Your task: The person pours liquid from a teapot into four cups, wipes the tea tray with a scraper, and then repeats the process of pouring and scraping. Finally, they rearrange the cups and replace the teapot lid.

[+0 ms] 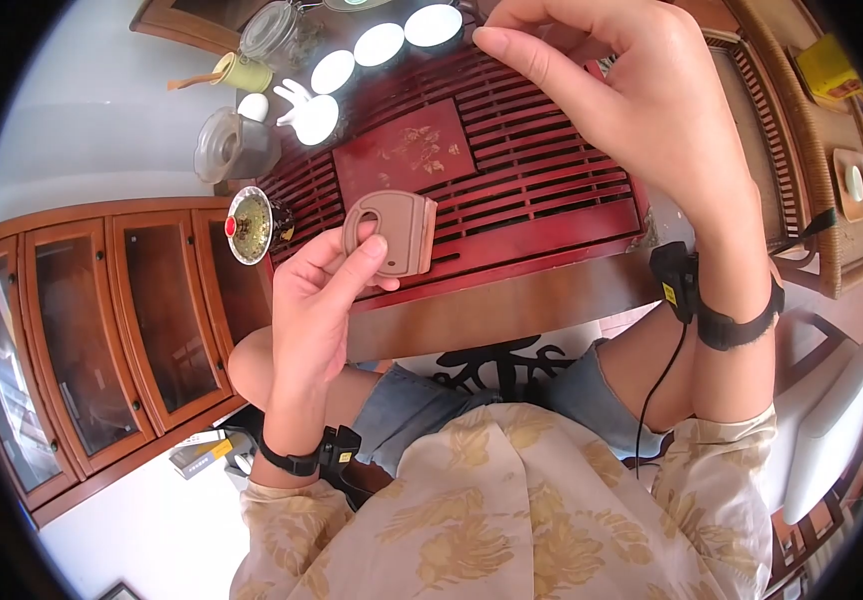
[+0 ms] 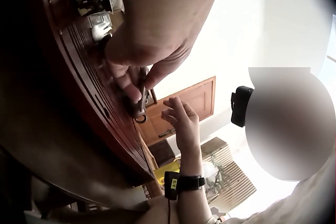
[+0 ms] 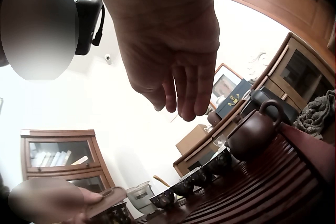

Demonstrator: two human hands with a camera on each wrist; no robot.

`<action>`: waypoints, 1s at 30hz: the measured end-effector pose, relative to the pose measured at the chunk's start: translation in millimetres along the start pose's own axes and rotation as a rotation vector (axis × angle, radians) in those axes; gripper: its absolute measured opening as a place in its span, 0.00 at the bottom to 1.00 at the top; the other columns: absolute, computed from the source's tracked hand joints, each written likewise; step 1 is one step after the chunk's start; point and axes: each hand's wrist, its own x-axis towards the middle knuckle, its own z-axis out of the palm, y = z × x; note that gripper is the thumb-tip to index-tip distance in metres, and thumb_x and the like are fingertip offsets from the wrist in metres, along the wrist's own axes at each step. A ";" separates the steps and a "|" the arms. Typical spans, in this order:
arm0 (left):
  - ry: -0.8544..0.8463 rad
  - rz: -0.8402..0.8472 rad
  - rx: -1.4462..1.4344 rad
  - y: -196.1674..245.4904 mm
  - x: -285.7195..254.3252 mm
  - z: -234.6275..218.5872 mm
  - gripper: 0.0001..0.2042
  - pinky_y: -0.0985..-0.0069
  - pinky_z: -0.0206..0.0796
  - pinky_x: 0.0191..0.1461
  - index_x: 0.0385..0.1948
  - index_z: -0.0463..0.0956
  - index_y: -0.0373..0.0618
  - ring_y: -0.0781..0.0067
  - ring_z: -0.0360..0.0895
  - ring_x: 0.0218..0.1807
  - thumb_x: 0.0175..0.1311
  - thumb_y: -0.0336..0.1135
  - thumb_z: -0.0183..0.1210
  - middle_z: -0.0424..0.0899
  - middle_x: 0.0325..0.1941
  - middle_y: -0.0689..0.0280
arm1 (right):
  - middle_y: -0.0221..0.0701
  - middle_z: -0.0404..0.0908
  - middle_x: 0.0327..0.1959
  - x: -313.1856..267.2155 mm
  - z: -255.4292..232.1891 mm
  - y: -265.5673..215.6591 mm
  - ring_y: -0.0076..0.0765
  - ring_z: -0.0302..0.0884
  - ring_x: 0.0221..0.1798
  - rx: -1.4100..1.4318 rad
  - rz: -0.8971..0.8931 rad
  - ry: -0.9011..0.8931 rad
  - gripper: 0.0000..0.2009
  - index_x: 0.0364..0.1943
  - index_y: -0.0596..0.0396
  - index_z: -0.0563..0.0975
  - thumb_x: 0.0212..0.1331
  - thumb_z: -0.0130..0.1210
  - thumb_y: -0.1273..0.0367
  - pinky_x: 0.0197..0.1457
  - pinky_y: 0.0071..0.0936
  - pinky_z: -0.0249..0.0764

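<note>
My left hand [image 1: 317, 295] pinches a brown flat piece [image 1: 410, 222] between thumb and fingers. It has rounded corners, an oval cut-out on one side and a layered edge, and is held above the near edge of the slatted red tea tray [image 1: 552, 225]. In the left wrist view the piece is seen nearly edge-on. My right hand [image 1: 642, 105] is raised over the tray's right side, thumb apart from the fingers. From the right wrist view, this hand [image 3: 181, 71] has loosely straight fingers and holds nothing. A dark brown teapot [image 3: 252, 137] stands below it on the tray.
Cups with white insides [image 1: 380, 45] stand in a row at the tray's far side, near a white rabbit-like figure [image 1: 312, 118]. A patterned cup of tea leaves [image 1: 250, 228] stands at the tray's left, near a clear pitcher [image 1: 232, 145]. Glass-fronted cabinets [image 1: 102, 320] flank the left.
</note>
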 end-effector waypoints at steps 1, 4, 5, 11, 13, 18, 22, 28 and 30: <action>-0.003 0.009 0.000 -0.1 0.2 -0.2 0.14 0.73 0.85 0.51 0.58 0.86 0.34 0.74 0.90 0.47 0.77 0.30 0.70 0.93 0.53 0.60 | 0.39 0.89 0.31 -0.6 4.5 10.4 0.34 0.87 0.28 -0.025 -0.021 0.003 0.08 0.43 0.63 0.88 0.70 0.71 0.71 0.33 0.27 0.81; -0.004 0.051 0.018 -0.6 1.9 -2.2 0.14 0.73 0.85 0.51 0.57 0.87 0.34 0.74 0.90 0.47 0.76 0.30 0.71 0.93 0.52 0.61 | 0.39 0.89 0.30 0.6 -1.1 -0.6 0.35 0.88 0.28 -0.041 -0.007 -0.006 0.08 0.43 0.63 0.88 0.70 0.71 0.71 0.33 0.27 0.81; 0.001 0.075 0.035 -0.5 3.6 -3.4 0.13 0.74 0.85 0.52 0.57 0.87 0.34 0.74 0.90 0.47 0.76 0.29 0.71 0.94 0.51 0.62 | 0.39 0.89 0.30 1.1 -3.9 -6.4 0.35 0.88 0.28 -0.037 0.010 -0.012 0.08 0.43 0.63 0.88 0.70 0.71 0.70 0.33 0.27 0.81; 0.353 0.678 0.931 4.2 18.6 -10.6 0.10 0.75 0.81 0.51 0.52 0.90 0.36 0.72 0.93 0.42 0.74 0.29 0.70 0.96 0.42 0.58 | 0.39 0.88 0.29 4.2 6.5 15.6 0.34 0.88 0.28 0.028 -0.012 -0.013 0.08 0.43 0.64 0.88 0.70 0.70 0.71 0.32 0.28 0.81; 0.390 0.633 1.052 14.1 22.1 -12.0 0.10 0.74 0.81 0.50 0.52 0.91 0.38 0.68 0.94 0.42 0.74 0.29 0.70 0.95 0.41 0.55 | 0.39 0.88 0.29 1.3 -1.4 1.2 0.34 0.88 0.28 0.001 0.010 -0.017 0.08 0.43 0.64 0.88 0.70 0.70 0.70 0.32 0.28 0.81; 0.369 0.773 1.121 5.8 47.3 -16.1 0.11 0.67 0.83 0.50 0.53 0.91 0.39 0.53 0.93 0.42 0.74 0.29 0.69 0.95 0.46 0.51 | 0.39 0.89 0.31 1.6 -0.7 0.6 0.36 0.89 0.29 -0.005 -0.019 -0.016 0.08 0.43 0.63 0.88 0.70 0.71 0.71 0.33 0.28 0.81; 0.365 0.796 1.209 4.9 57.9 -11.5 0.11 0.64 0.83 0.51 0.53 0.91 0.38 0.49 0.93 0.45 0.75 0.29 0.67 0.94 0.47 0.48 | 0.39 0.89 0.31 0.1 5.4 24.4 0.39 0.88 0.29 -0.001 -0.071 -0.016 0.07 0.42 0.62 0.88 0.69 0.71 0.71 0.34 0.29 0.81; 0.377 0.797 1.277 3.8 69.0 -12.6 0.11 0.63 0.83 0.50 0.53 0.91 0.38 0.46 0.93 0.44 0.75 0.29 0.67 0.93 0.46 0.46 | 0.39 0.88 0.31 1.8 -1.3 7.2 0.40 0.87 0.28 0.004 -0.009 -0.045 0.07 0.42 0.62 0.88 0.69 0.71 0.71 0.33 0.30 0.81; 0.374 0.795 1.259 1.9 72.1 -14.0 0.11 0.63 0.83 0.49 0.53 0.91 0.38 0.46 0.93 0.42 0.75 0.29 0.67 0.93 0.45 0.45 | 0.39 0.88 0.31 2.6 -1.4 6.0 0.40 0.87 0.28 0.004 -0.011 -0.045 0.07 0.41 0.62 0.88 0.69 0.70 0.71 0.33 0.30 0.81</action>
